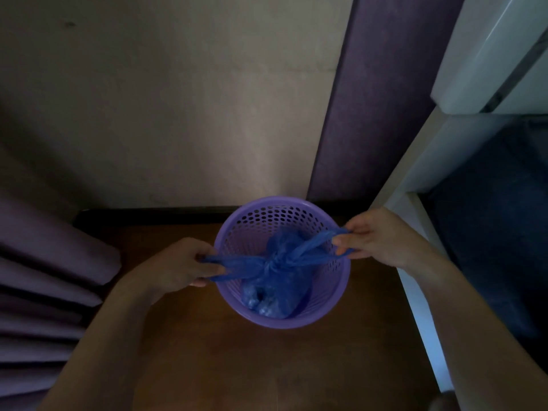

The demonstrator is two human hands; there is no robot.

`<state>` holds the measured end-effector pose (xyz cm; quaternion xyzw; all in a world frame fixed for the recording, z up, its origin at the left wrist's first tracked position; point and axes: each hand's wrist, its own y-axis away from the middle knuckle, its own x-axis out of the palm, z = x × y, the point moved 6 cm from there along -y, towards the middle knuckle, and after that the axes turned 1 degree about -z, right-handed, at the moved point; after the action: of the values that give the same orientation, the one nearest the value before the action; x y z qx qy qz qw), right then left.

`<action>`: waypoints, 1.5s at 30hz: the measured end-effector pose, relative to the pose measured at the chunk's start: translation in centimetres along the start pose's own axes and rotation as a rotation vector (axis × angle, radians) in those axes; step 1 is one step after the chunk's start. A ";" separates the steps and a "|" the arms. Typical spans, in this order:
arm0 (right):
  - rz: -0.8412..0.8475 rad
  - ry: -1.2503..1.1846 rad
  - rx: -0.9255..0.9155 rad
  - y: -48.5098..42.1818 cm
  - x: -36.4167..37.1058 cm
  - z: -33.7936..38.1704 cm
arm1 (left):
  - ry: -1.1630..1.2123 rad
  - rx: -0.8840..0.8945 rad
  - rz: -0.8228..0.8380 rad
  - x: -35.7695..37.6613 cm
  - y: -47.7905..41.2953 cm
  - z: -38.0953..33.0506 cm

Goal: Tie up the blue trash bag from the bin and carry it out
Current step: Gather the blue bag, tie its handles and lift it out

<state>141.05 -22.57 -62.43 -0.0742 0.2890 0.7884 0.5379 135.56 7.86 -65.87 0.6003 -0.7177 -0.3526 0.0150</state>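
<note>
A blue trash bag (275,280) sits inside a round purple perforated bin (281,320) on the brown floor. Its two handle loops cross in a knot above the bag's middle. My left hand (181,265) grips the left loop just outside the bin's left rim. My right hand (376,237) pinches the right loop over the bin's right rim. Both loops are stretched taut, pulled apart sideways. The bag's lumpy bottom rests low in the bin.
A beige wall (178,99) stands behind the bin, with a purple panel (370,99) to its right. Purple curtain folds (44,277) hang at the left. A white furniture frame (421,277) runs along the right, with dark blue fabric (498,218) beyond it.
</note>
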 end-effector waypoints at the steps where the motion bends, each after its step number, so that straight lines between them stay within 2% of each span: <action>1: 0.017 -0.003 0.009 0.2 0.1 0.0 | 0.054 0.004 -0.024 0.0 0.1 -0.1; 4: -0.042 -0.164 -0.046 0.4 -0.1 1.2 | 0.414 0.025 -0.059 0.8 0.1 -1.0; 9: -0.114 -0.989 -0.030 -0.7 1.3 2.4 | 1.196 0.112 0.028 2.6 -0.6 -4.1; 11: -0.129 -1.131 0.041 -1.2 2.4 2.3 | 1.479 0.113 0.078 3.5 -0.9 -4.6; 13: -0.165 -1.204 0.121 -1.5 3.1 1.4 | 1.571 0.101 0.062 3.6 -1.5 -3.9; 17: -0.333 -1.354 0.296 -1.2 1.4 -3.0 | 1.547 -0.025 -0.179 0.5 -3.1 0.8; 21: -0.441 -1.360 0.398 -0.8 -0.3 -6.0 | 1.547 -0.113 -0.350 -0.8 -3.6 4.6; 23: -0.456 -1.336 0.350 -1.1 -0.7 -5.8 | 1.525 -0.088 -0.362 -0.6 -3.8 4.4; 26: -0.470 -1.239 0.227 -1.6 -1.7 -4.5 | 1.396 0.043 -0.382 -1.6 -3.4 2.4; 31: -0.465 -1.003 0.029 -1.7 -1.2 -1.4 | 1.014 0.261 -0.422 -1.7 -1.9 -1.3; 36: -0.481 -0.649 -0.165 -1.6 2.9 3.6 | 0.574 0.440 -0.496 1.1 -0.4 -5.8; 41: -0.522 -0.466 -0.309 -0.9 6.6 6.4 | 0.497 0.485 -0.541 3.2 1.1 -8.4; 45: -0.584 -0.499 -0.234 -0.4 6.4 6.7 | 0.561 0.456 -0.517 3.2 1.2 -10.1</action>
<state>140.03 -13.70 -59.82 -0.0201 0.0246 0.6239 0.7809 138.13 0.14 -58.96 0.8204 -0.5716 -0.0009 -0.0126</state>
